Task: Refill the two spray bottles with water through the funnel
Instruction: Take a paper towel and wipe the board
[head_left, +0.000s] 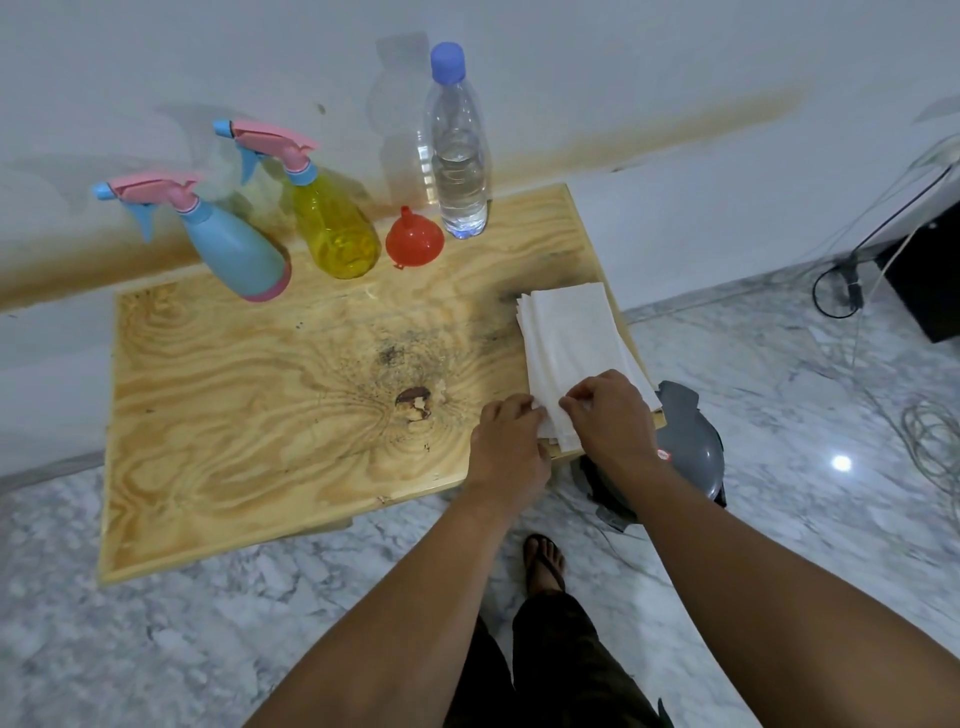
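Both hands are being kept at the near right corner of the wooden table (249, 395), on the stack of white paper towels (571, 338). The fingers of the left hand (511, 441) are being pressed, curled, against the left edge of the stack, and the fingertips of the right hand (608, 415) are being closed in a pinch on the top sheet near its front edge. None of the task's things is being held.

The task's things are being kept well apart from the fingers, in a row at the far edge by the wall: the blue spray bottle (234, 249) on the left, the yellow spray bottle (335, 228) just beside it, then the red funnel (414, 240) lying mouth down, and the water bottle (460, 156) standing capped on the right, about half full.

The spray bottles are judged to be light and thin-walled, probably empty, so they are best taken around the body while the pink trigger head is being unscrewed at the collar. The funnel seems stiff and very light; it may tip in a narrow neck if it is not being steadied. The water bottle is heavier and soft-sided, and squeezing it while pouring could make it spill
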